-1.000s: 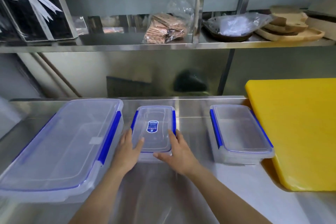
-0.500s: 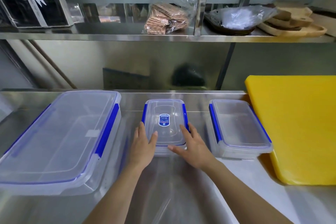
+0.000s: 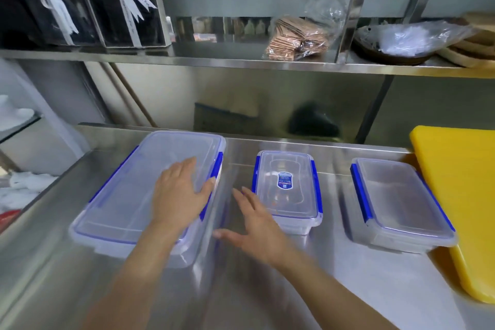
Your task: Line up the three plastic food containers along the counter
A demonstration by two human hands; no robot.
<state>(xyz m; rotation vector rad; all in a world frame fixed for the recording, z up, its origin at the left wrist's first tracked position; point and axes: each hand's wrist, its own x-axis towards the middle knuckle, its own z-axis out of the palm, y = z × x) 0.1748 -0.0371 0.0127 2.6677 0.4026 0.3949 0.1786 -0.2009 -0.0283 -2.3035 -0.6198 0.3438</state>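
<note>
On the counter, left hand lies flat on the big box, right hand open beside it; likely light, slippery, best pushed by its sides.

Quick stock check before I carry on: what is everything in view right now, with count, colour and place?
large container: 1, clear with blue clips, counter left
small container: 1, clear with blue clips and blue label, counter middle
medium container: 1, clear with blue clips, counter right, beside the board
cutting board: 1, yellow, far right of the counter
counter: 1, steel
gift boxes: 2, black with white ribbon, shelf left
bagged packets: 1 bag, brown, shelf middle
bagged bowl: 1, dark, shelf right
left hand: flat on the large container's lid
right hand: open, between large and small containers
</note>
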